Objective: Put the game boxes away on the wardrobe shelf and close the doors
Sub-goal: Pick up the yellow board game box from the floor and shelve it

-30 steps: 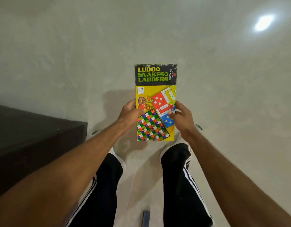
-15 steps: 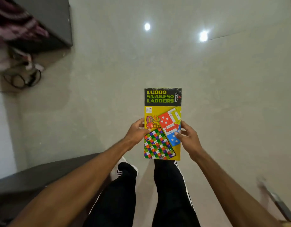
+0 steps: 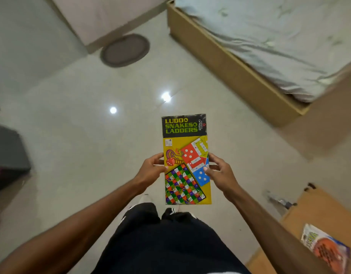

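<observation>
I hold a flat yellow and black Ludo and Snakes & Ladders game box [image 3: 185,147] in front of me, its printed face up and its title end pointing away. My left hand [image 3: 150,171] grips its left long edge. My right hand [image 3: 220,172] grips its right long edge, thumb lying on the blue square. Both hands hold it above the pale tiled floor. No wardrobe or shelf is in view.
A wooden bed frame [image 3: 230,70] with a pale sheet fills the upper right. A round grey mat [image 3: 125,50] lies on the floor ahead. A cardboard box [image 3: 324,214] with a colourful packet [image 3: 326,248] sits at lower right. A dark object [image 3: 6,153] stands at left.
My view has swung round: the bed, mat and cardboard box have come into sight and the dark furniture has shifted left. Both hands keep the same hold on the game box.
</observation>
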`<move>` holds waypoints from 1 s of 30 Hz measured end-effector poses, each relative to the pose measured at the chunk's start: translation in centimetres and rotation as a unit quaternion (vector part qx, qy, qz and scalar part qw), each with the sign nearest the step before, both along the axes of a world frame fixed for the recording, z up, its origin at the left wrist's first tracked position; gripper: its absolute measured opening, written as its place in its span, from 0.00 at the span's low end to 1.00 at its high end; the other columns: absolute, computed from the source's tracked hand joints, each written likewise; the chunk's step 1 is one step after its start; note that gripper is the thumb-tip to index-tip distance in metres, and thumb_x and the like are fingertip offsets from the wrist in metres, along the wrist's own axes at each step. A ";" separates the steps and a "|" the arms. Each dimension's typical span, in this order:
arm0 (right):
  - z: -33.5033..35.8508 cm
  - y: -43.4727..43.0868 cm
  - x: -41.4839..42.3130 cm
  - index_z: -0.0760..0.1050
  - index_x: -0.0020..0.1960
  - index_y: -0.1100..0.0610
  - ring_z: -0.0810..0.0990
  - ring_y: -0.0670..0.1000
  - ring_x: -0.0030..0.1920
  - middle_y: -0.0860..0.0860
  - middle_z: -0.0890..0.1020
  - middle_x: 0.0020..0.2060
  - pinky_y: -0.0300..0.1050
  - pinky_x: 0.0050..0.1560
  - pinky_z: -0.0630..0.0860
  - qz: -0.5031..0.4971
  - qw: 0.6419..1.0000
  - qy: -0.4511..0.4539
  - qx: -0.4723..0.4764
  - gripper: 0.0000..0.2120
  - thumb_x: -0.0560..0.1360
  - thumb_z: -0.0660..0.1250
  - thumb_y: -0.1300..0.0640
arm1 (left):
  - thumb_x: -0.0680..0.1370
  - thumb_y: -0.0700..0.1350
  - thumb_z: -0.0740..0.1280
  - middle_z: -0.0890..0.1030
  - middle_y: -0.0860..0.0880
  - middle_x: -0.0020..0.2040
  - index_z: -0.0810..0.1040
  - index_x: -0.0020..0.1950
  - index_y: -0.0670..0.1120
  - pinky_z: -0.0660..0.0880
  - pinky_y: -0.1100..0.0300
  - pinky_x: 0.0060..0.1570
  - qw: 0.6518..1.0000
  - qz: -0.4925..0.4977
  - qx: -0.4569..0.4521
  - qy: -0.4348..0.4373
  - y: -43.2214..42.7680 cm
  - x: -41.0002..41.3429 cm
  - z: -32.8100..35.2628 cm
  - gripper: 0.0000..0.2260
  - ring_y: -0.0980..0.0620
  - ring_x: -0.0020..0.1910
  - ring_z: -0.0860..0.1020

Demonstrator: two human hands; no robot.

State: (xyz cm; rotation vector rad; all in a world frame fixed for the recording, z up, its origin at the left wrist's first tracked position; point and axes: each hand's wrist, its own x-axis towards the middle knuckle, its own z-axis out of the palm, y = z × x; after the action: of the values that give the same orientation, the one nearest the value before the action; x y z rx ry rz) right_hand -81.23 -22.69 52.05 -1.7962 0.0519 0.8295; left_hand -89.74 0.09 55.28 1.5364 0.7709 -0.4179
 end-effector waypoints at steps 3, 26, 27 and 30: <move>1.2 -3.0 2.5 0.71 0.68 0.46 0.80 0.53 0.56 0.49 0.78 0.58 0.44 0.42 0.83 -0.073 0.997 -0.015 0.014 0.20 0.78 0.66 0.58 | 0.78 0.38 0.66 0.80 0.54 0.49 0.74 0.62 0.56 0.73 0.56 0.43 0.998 -0.043 0.004 -0.034 -2.3 5.7 1.0 0.16 0.58 0.48 0.78; 3.8 -33.1 35.5 0.70 0.70 0.53 0.80 0.50 0.54 0.49 0.78 0.54 0.40 0.37 0.81 -0.462 0.869 -0.117 -0.133 0.28 0.72 0.73 0.62 | 0.73 0.42 0.74 0.83 0.47 0.49 0.77 0.66 0.53 0.83 0.48 0.46 0.910 -0.394 -0.014 -0.127 -35.2 55.7 1.4 0.22 0.49 0.49 0.83; 3.8 -34.7 36.7 0.70 0.70 0.53 0.81 0.50 0.53 0.49 0.78 0.54 0.37 0.35 0.80 -0.473 0.863 -0.117 -0.136 0.29 0.71 0.73 0.62 | 0.72 0.42 0.74 0.83 0.48 0.48 0.77 0.64 0.56 0.83 0.49 0.46 0.904 -0.407 -0.013 -0.132 -37.0 57.2 1.4 0.22 0.49 0.50 0.83; 3.4 -40.6 40.6 0.70 0.70 0.54 0.81 0.50 0.53 0.49 0.78 0.54 0.35 0.34 0.79 -0.495 0.848 -0.123 -0.143 0.29 0.71 0.73 0.62 | 0.71 0.41 0.75 0.82 0.49 0.46 0.74 0.56 0.69 0.82 0.51 0.44 0.876 -0.454 -0.017 -0.161 -43.7 62.1 1.5 0.25 0.50 0.48 0.83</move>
State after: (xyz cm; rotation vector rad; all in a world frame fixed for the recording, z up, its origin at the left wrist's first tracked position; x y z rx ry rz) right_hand -40.63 -63.25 55.41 -1.7986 0.8978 -0.1697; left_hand -27.63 -43.63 56.76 1.8099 -0.2730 -0.8222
